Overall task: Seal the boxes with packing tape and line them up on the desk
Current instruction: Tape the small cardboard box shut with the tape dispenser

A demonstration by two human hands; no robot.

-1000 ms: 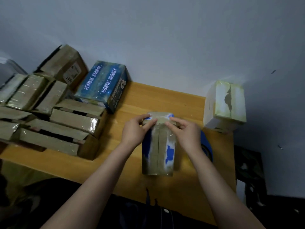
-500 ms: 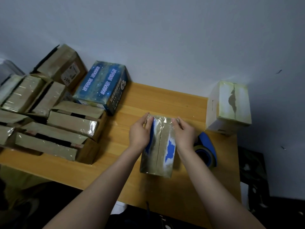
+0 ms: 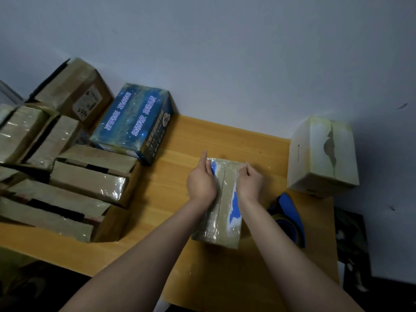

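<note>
Left hand (image 3: pixel 200 183), right hand (image 3: pixel 251 182): straight fingers pressing the taped box (image 3: pixel 221 212) (wooden desk (image 3: pixel 171 199), grey wall (image 3: pixel 225 52)); blue box (image 3: pixel 132 122) has Chinese print.

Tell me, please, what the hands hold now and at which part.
The taped box on the desk, pressed between both hands: left hand flat on its left side, right hand on its right side, near the far end.

A plain bluish wall (image 3: pixel 225 52) filled the top, 9 to 3 o'clock. A wooden desk (image 3: pixel 157 199) stood against it at 6; dark floor (image 3: pixel 394 296) showed at 4 o'clock.
</note>
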